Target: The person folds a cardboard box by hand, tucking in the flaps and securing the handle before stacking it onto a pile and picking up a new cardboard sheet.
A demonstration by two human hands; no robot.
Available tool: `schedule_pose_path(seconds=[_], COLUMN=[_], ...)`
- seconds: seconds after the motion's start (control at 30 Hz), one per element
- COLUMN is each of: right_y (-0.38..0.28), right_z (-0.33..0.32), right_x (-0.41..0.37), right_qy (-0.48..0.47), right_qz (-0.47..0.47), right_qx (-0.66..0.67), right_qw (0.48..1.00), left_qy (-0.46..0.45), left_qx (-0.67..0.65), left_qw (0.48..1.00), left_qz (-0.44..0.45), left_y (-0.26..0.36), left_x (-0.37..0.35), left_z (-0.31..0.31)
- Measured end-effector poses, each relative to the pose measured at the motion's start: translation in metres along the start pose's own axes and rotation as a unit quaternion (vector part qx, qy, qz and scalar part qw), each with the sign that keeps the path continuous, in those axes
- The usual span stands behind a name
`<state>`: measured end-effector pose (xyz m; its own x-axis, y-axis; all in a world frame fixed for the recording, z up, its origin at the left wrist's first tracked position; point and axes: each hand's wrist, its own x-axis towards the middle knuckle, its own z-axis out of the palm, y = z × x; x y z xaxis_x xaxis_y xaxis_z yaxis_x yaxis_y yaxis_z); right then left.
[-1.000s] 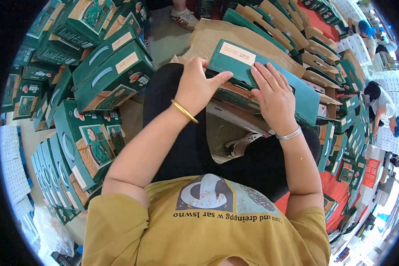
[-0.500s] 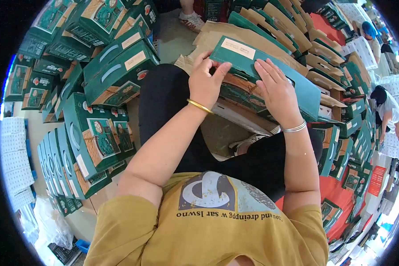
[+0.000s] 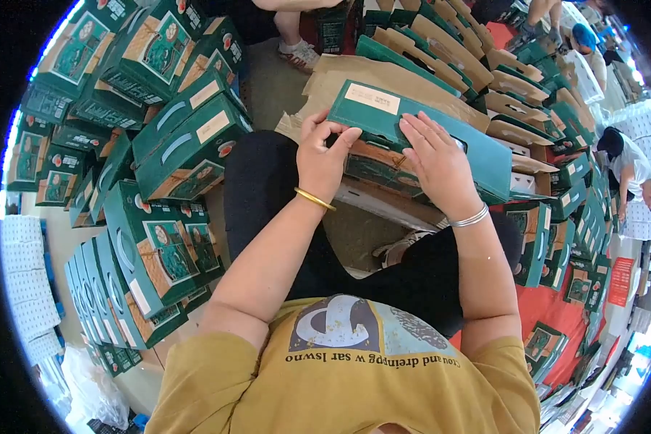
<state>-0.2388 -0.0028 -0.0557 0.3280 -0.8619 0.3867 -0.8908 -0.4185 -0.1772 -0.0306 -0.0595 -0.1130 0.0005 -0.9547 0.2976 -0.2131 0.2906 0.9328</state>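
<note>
The green carton (image 3: 477,168) lies in front of the knees, beside brown cardboard (image 3: 325,81); for pressing its top well, the force should be even and the edge kept aligned; the right hand (image 3: 439,165) is open, fingers nearly straight on the top; the left hand (image 3: 321,165) is half curled at the corner, its grip I cannot tell.

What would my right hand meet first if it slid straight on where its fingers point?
Probably the pale label: your right hand lies on the green box, fingers aimed roughly at the label's right end. Beyond the box comes the brown sheet, its depth unclear.
</note>
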Motion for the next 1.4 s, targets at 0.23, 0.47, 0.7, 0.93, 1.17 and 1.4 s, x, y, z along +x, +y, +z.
schedule_pose_path(seconds=[0.23,0.47,0.7,0.93,1.17,1.4], right_y=[0.000,-0.011,-0.022,-0.033,-0.029,-0.030], right_z=[0.003,0.005,0.002,0.009,0.011,0.006], right_x=[0.000,-0.003,-0.011,-0.016,-0.013,-0.009], right_qy=[0.016,0.019,0.017,0.051,0.054,0.042], right_qz=[0.011,0.000,-0.002,0.029,0.042,0.048], right_qx=[-0.007,-0.082,-0.090,-0.112,-0.110,-0.098], right_qw=[1.000,0.996,0.996,0.992,0.992,0.993], left_qy=[-0.016,-0.041,-0.098,-0.107,-0.085,-0.070], left_qx=[-0.083,-0.043,-0.057,-0.184,-0.185,0.038], left_qw=[0.996,0.998,0.993,0.964,0.950,0.992], left_qz=[0.002,-0.030,-0.038,-0.158,-0.237,-0.102], left_y=[-0.006,-0.013,-0.014,0.011,0.017,-0.001], left_x=[0.003,0.002,-0.001,0.016,0.010,-0.017], left_z=[0.004,-0.002,-0.016,-0.021,-0.021,-0.013])
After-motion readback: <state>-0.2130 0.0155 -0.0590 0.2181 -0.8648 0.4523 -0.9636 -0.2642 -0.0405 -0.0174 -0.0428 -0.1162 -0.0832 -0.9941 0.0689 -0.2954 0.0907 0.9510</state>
